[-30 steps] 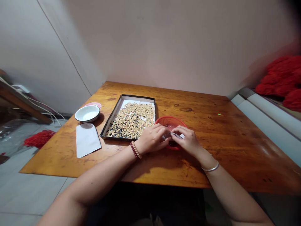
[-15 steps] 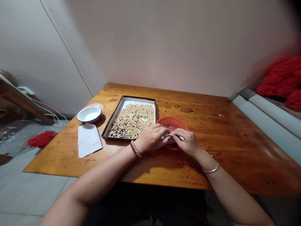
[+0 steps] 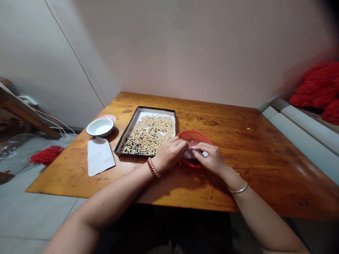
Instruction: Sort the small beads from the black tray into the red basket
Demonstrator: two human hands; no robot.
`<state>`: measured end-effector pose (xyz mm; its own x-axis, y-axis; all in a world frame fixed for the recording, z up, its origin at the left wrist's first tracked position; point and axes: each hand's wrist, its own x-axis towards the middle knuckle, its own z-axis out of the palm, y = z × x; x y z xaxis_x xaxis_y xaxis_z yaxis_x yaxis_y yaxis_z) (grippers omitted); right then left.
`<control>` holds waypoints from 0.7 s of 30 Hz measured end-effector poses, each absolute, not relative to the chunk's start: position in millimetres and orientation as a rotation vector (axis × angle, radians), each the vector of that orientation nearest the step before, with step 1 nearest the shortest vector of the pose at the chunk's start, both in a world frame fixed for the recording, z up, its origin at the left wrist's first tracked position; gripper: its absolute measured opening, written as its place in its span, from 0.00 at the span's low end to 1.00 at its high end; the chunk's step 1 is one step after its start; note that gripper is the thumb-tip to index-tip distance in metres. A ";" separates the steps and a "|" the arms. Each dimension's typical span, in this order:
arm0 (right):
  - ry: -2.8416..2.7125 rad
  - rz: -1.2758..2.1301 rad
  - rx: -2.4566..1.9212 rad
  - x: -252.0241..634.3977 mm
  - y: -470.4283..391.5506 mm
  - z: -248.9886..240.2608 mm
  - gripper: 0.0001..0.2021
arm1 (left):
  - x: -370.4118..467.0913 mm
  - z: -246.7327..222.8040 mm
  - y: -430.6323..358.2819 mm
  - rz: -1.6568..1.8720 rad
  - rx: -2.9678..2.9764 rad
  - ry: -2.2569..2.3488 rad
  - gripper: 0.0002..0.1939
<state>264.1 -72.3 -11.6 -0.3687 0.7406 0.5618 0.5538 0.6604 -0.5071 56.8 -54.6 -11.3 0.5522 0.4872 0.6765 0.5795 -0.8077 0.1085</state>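
Note:
My left hand (image 3: 172, 152) is closed at the left rim of a red plastic basket (image 3: 194, 134), its fingertips on a small whitish piece I cannot clearly make out. My right hand (image 3: 210, 157) pinches the same whitish piece (image 3: 192, 148) from the right, over the basket. Below the hands, a pale sheet and a few small beads show inside the basket. Left of it lies a black-edged tray (image 3: 129, 132) holding many cream, black and coloured beads (image 3: 150, 135).
On the left of the wooden table (image 3: 233, 130) stand a white dark-rimmed bowl (image 3: 100, 127), a pink disc (image 3: 109, 117) and a white sheet (image 3: 100, 157). Red bundles lie at the far right (image 3: 317, 88) and on the floor at left (image 3: 47, 155).
My left fingers have drawn together into a tighter grip and shifted slightly up. My right fingertips have moved a little, and more of the whitish piece shows between the hands.

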 end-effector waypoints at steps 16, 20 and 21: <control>-2.105 0.060 -0.964 264.8 -76.2 -10.6 0.05 | 59.4 -8.5 -57.1 -0.951 -2.699 -0.889 0.06; -2.147 -0.023 -0.958 265.7 -75.9 -12.0 0.06 | 58.2 -6.3 -57.3 -0.924 -2.730 -0.862 0.07; -2.155 -0.031 -0.956 266.0 -75.9 -12.2 0.06 | 58.2 -5.8 -57.4 -0.910 -2.740 -0.849 0.07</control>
